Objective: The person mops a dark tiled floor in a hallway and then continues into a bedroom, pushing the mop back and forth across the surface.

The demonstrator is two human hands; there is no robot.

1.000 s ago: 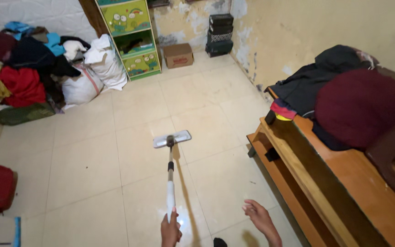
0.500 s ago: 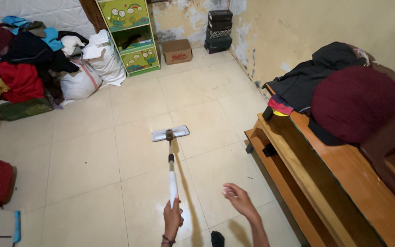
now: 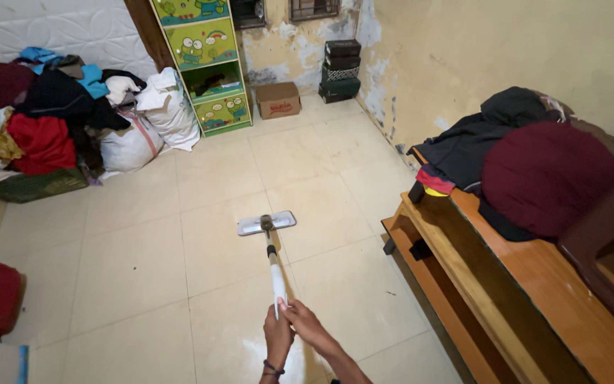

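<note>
A flat mop point(image 3: 267, 223) with a grey rectangular head rests on the cream tiled floor point(image 3: 143, 249), its white and black handle point(image 3: 276, 274) running back towards me. My left hand point(image 3: 276, 340) grips the lower end of the handle. My right hand point(image 3: 305, 325) comes in from the right and closes on the handle just above the left one.
A wooden table point(image 3: 506, 299) stands at the right with dark clothes point(image 3: 477, 142) and a maroon cushion point(image 3: 548, 178) on it. A clothes pile point(image 3: 44, 128) and white sacks point(image 3: 151, 114) sit at the back left beside a green shelf point(image 3: 207, 64). A cardboard box point(image 3: 277, 99) lies by the wall.
My right hand has moved left from free air onto the mop handle. The mop head sits slightly nearer to me than half a second ago.
</note>
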